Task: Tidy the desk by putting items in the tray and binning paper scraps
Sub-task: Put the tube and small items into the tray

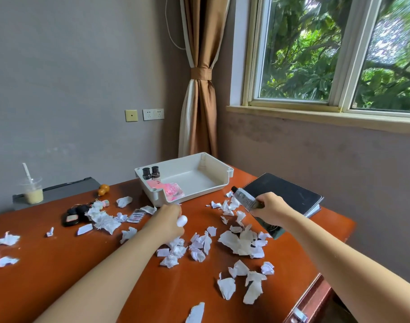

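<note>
The dark squeeze tube (246,200) is up off the surface, gripped round its middle by my right hand (270,207). Its black cap points far and left toward the tray (219,180) and its flat crimped end points back at me. I judge it light and soft-walled, so a hard squeeze could force the contents toward the cap. The stiffer shoulder under the cap or the crimped end would be safer places to hold it. It carries a grey printed panel and a faint mark near the crimp, both too small to read.

My left hand (169,220) is curled round a small white rounded object (182,221), just in front of the tray's near lip. I can't tell what the object is.

The tray already holds two small dark bottles (151,174) and a pink packet (173,191) whose print is illegible. Crumpled paper scraps (241,244) lie all over the reddish surface (59,264). They should be feather-light and best gathered by the handful. A black notebook (283,192) lies at the far right. No bin is in view.
</note>
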A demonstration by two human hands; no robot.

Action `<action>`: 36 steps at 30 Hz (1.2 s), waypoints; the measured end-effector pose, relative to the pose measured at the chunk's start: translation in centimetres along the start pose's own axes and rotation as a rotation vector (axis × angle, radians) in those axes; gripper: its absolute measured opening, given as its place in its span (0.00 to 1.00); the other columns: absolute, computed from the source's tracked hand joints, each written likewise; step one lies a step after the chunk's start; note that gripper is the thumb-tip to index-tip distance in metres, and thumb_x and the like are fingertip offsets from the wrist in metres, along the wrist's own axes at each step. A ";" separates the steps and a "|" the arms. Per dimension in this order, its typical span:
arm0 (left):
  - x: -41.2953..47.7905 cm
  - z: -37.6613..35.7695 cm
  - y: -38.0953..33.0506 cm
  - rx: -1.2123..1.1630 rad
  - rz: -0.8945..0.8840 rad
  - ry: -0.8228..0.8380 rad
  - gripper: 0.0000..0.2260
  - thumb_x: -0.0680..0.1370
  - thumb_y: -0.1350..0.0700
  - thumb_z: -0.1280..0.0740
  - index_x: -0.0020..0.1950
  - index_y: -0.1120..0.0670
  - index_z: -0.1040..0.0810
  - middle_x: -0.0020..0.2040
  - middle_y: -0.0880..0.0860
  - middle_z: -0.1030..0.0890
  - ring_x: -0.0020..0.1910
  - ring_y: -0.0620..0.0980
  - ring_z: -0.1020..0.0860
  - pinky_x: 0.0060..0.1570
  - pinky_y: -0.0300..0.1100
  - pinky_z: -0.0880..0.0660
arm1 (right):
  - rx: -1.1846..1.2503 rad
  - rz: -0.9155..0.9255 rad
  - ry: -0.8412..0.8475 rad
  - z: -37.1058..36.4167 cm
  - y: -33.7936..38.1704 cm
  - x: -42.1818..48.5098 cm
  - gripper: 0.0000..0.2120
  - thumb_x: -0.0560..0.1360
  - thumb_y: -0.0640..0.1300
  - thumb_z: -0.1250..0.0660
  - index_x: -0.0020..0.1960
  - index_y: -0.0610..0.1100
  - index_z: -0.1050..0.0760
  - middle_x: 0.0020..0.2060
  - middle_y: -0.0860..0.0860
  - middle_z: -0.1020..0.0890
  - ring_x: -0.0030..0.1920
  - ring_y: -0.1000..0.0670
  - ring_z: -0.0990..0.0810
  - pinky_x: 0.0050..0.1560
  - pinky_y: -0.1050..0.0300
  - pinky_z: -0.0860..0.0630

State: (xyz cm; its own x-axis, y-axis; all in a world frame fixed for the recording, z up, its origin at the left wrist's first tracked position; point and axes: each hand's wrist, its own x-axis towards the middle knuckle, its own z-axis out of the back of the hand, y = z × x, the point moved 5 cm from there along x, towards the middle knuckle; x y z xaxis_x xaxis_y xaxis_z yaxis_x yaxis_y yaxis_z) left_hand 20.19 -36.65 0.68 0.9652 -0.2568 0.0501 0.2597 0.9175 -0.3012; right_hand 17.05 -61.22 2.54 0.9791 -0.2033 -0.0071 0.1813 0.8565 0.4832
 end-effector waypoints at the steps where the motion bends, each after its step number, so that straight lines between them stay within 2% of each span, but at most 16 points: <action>1: -0.1 0.1 0.3 -0.037 -0.009 -0.001 0.13 0.74 0.58 0.32 0.58 0.55 0.26 0.56 0.56 0.24 0.52 0.53 0.23 0.50 0.45 0.24 | 0.007 0.009 -0.004 0.5 0.3 -0.1 0.11 0.77 0.42 0.36 0.58 0.39 0.24 0.55 0.43 0.20 0.43 0.51 0.25 0.32 0.67 0.31; 4: -0.4 0.9 0.8 -0.077 -0.060 -0.010 0.13 0.76 0.57 0.34 0.60 0.55 0.24 0.58 0.56 0.22 0.54 0.53 0.22 0.50 0.43 0.25 | 0.043 0.033 -0.020 1.7 1.3 -0.4 0.11 0.77 0.40 0.37 0.58 0.39 0.25 0.54 0.43 0.20 0.45 0.49 0.22 0.34 0.66 0.29; 7: -0.3 2.1 0.8 -0.095 -0.100 -0.012 0.16 0.78 0.58 0.36 0.66 0.54 0.26 0.61 0.56 0.23 0.56 0.53 0.23 0.51 0.41 0.25 | 0.056 0.079 -0.047 2.6 2.7 -0.4 0.12 0.77 0.41 0.37 0.59 0.40 0.25 0.55 0.43 0.20 0.40 0.53 0.24 0.32 0.67 0.29; 12: 0.7 5.2 -0.2 -0.101 -0.184 -0.066 0.15 0.79 0.59 0.39 0.66 0.53 0.28 0.61 0.54 0.24 0.54 0.49 0.26 0.53 0.40 0.26 | 0.079 0.144 -0.103 3.4 5.2 0.5 0.14 0.77 0.41 0.36 0.62 0.41 0.26 0.55 0.43 0.21 0.46 0.49 0.24 0.36 0.66 0.28; 15: 2.2 7.0 -0.7 -0.132 -0.175 -0.120 0.15 0.79 0.59 0.39 0.65 0.53 0.27 0.60 0.54 0.24 0.53 0.49 0.26 0.50 0.40 0.28 | 0.119 0.171 -0.128 3.7 6.5 1.8 0.15 0.76 0.40 0.35 0.62 0.42 0.26 0.56 0.43 0.21 0.46 0.50 0.24 0.39 0.62 0.25; 18: 4.2 8.3 -1.1 -0.154 -0.133 -0.177 0.13 0.77 0.59 0.37 0.61 0.54 0.24 0.56 0.55 0.21 0.49 0.50 0.25 0.47 0.41 0.28 | 0.144 0.187 -0.121 3.5 7.6 3.5 0.15 0.76 0.40 0.35 0.62 0.42 0.26 0.57 0.44 0.21 0.46 0.50 0.25 0.33 0.67 0.29; 21: 6.3 8.7 -1.3 -0.200 -0.057 -0.224 0.11 0.74 0.59 0.34 0.56 0.56 0.22 0.52 0.56 0.20 0.47 0.53 0.24 0.44 0.42 0.28 | 0.169 0.196 -0.114 3.3 8.7 5.6 0.15 0.76 0.41 0.35 0.62 0.41 0.25 0.57 0.44 0.21 0.46 0.50 0.25 0.30 0.67 0.32; 23: 7.7 8.5 -1.5 -0.231 -0.026 -0.223 0.08 0.72 0.60 0.33 0.51 0.56 0.21 0.50 0.58 0.19 0.46 0.55 0.24 0.42 0.41 0.30 | 0.182 0.196 -0.129 3.0 9.3 7.2 0.16 0.75 0.40 0.34 0.63 0.42 0.25 0.58 0.44 0.21 0.48 0.48 0.24 0.34 0.65 0.31; 25: 9.2 8.0 -1.7 -0.246 -0.006 -0.212 0.07 0.71 0.61 0.33 0.47 0.55 0.22 0.49 0.59 0.19 0.46 0.56 0.24 0.41 0.41 0.31 | 0.198 0.185 -0.146 2.5 9.5 9.0 0.18 0.74 0.40 0.33 0.64 0.42 0.26 0.59 0.44 0.22 0.55 0.45 0.22 0.44 0.61 0.29; 32: 14.1 4.3 -0.9 -0.162 0.059 -0.082 0.12 0.72 0.60 0.33 0.55 0.56 0.24 0.57 0.58 0.22 0.55 0.58 0.23 0.44 0.41 0.28 | 0.207 0.157 -0.100 -0.8 10.4 14.4 0.19 0.75 0.38 0.35 0.65 0.46 0.28 0.61 0.43 0.25 0.61 0.42 0.25 0.54 0.57 0.27; 36: 16.0 2.6 -0.7 -0.167 0.092 -0.113 0.13 0.76 0.54 0.35 0.59 0.58 0.25 0.59 0.58 0.23 0.58 0.59 0.24 0.53 0.45 0.26 | 0.213 0.180 -0.101 -3.5 11.2 16.8 0.18 0.75 0.37 0.37 0.64 0.44 0.27 0.57 0.42 0.21 0.57 0.42 0.23 0.54 0.56 0.26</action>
State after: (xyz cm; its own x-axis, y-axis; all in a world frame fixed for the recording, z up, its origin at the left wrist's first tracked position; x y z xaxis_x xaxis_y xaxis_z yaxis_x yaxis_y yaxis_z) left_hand 35.57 -40.56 4.20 0.9845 -0.1299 0.1182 0.1703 0.8702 -0.4623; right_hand 35.85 -53.33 4.75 0.9776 -0.1125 0.1776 -0.0285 0.7662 0.6420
